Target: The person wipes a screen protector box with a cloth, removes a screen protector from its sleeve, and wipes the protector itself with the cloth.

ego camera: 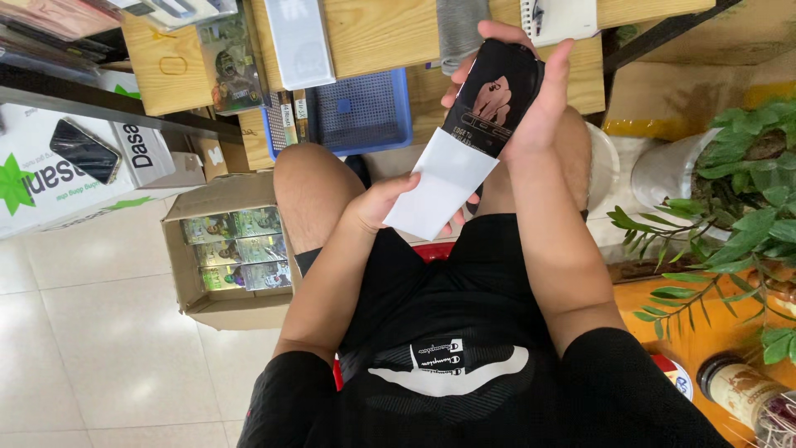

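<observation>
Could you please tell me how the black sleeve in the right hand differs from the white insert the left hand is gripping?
The black sleeve is dark with a printed picture, while the white insert is plain and blank. The sleeve sits higher, wrapped by the right hand; the insert sticks out below it, pinched at its lower edge by the left hand. The sleeve looks thicker, the insert flat. Both are rectangular, tilted along one line and held above the lap.

the white card [439,184] hides the black sleeve's [495,95] lower end; the bottle [746,394] is cut off.
</observation>
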